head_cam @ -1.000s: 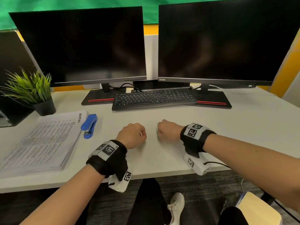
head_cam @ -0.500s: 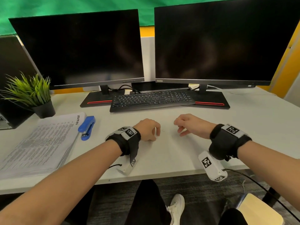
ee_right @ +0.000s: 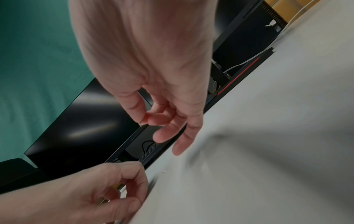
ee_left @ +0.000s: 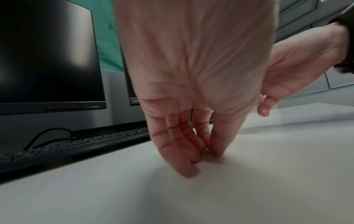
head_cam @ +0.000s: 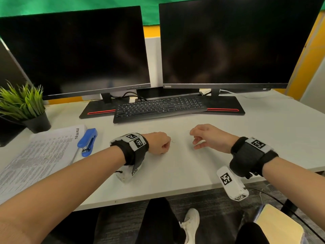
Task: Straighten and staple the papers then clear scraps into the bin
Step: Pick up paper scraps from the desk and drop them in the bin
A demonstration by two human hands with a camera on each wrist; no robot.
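Observation:
A thick stack of printed papers [head_cam: 35, 155] lies at the desk's left, with a blue stapler [head_cam: 87, 141] beside its right edge. My left hand [head_cam: 159, 143] is curled, its bunched fingertips [ee_left: 206, 151] pressed on the white desk [head_cam: 175, 169]; nothing shows between them. A tiny bent staple [head_cam: 173, 142] lies on the desk just right of that hand. My right hand [head_cam: 202, 136] hovers a little above the desk, its thumb and forefinger pinching another small metal staple scrap [ee_right: 141, 124], the other fingers loose. The two hands are about a hand's width apart.
A black keyboard [head_cam: 158, 108] and two dark monitors [head_cam: 75, 50] stand behind the hands. A potted plant [head_cam: 26, 106] sits at the far left. Below the desk's right edge is a tan object [head_cam: 279, 224], next to my legs and a white shoe [head_cam: 191, 221].
The right hand has unclenched from a fist, moved right and lifted, now pinching a staple scrap. The left hand has slid forward and stays curled on the desk.

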